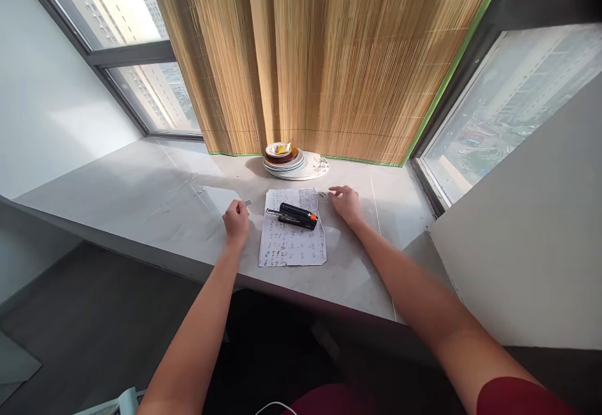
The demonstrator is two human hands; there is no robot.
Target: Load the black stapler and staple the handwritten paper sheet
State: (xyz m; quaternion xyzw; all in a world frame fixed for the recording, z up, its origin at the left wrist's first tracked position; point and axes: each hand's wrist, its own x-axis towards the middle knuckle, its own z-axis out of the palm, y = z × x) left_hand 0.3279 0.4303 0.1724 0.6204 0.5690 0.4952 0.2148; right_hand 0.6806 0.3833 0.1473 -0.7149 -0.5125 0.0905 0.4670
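A black stapler (298, 215) with an orange tip lies on its side across the written sheets of paper (292, 246). From its left end sticks a thin silver part. My left hand (236, 220) is closed in a fist left of the paper. A short grey strip (248, 202), which looks like a row of staples, pokes out at its fingers. Right of the paper, my right hand (345, 204) rests on the ledge, fingers stretched to the left and a little apart. Just beyond its fingertips lie small metal pieces (322, 194), probably staples.
Behind the paper, a stack of plates (285, 163) with a small yellow packet on top stands by an oval white plate (314, 165). A bamboo blind (320, 64) hangs at the back. Windows flank the stone ledge (155, 208), whose front edge is near me.
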